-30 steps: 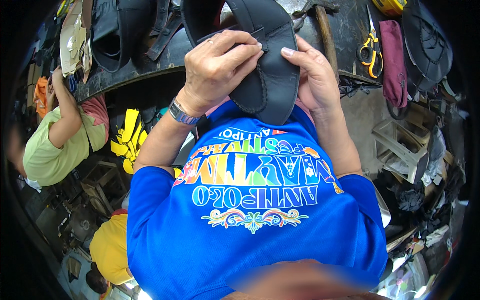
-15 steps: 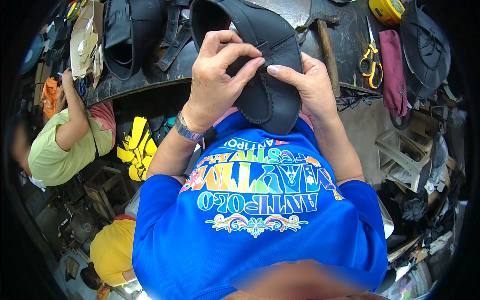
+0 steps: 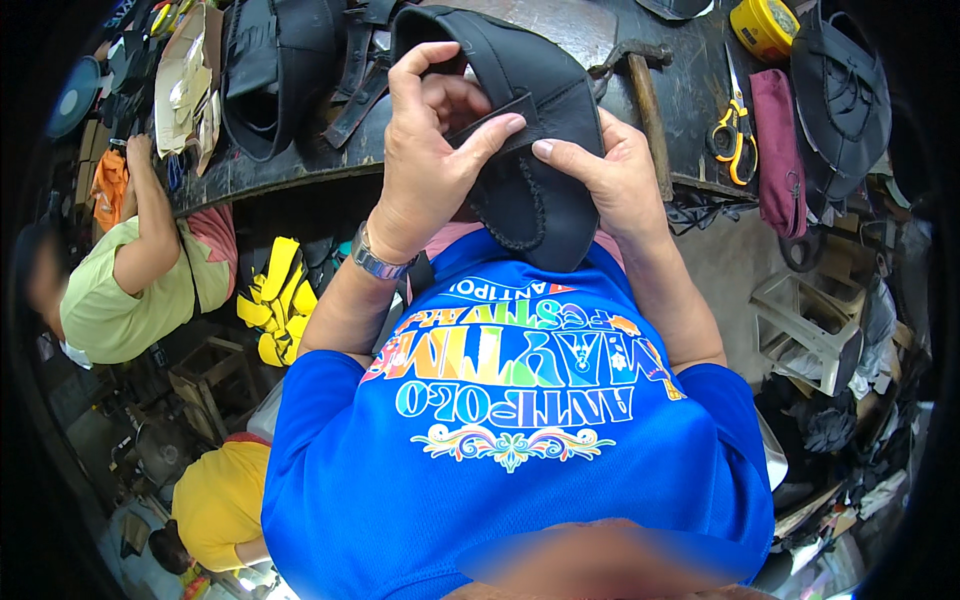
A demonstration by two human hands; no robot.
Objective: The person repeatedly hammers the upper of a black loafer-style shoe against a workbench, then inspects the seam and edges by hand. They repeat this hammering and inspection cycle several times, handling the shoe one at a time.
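A black leather shoe upper point(image 3: 545, 112) hangs between my hands in front of my chest, with a curved raised seam down its toe part. My left hand point(image 3: 428, 150) grips it at the left: the thumb presses on a crosswise strip, the index finger sticks up, and the other fingers curl by the opening, partly hidden. On the right edge, my right hand point(image 3: 625, 178) holds the upper with its thumb on top and its fingers behind, out of sight. The two thumb tips are apart, facing each other across the leather.
On the dark table lie a hammer point(image 3: 650, 120), yellow-handled scissors point(image 3: 735, 135), a maroon pouch point(image 3: 780, 155), a yellow tub point(image 3: 763, 28) and more black uppers point(image 3: 840, 105). Persons in a light green shirt point(image 3: 125, 290) and a yellow shirt point(image 3: 222, 500) are at the left.
My left hand has gone from a thumb-and-index pinch at the seam to a wider grip, index finger raised. The crosswise strip now shows more. My right hand stays nearly in place.
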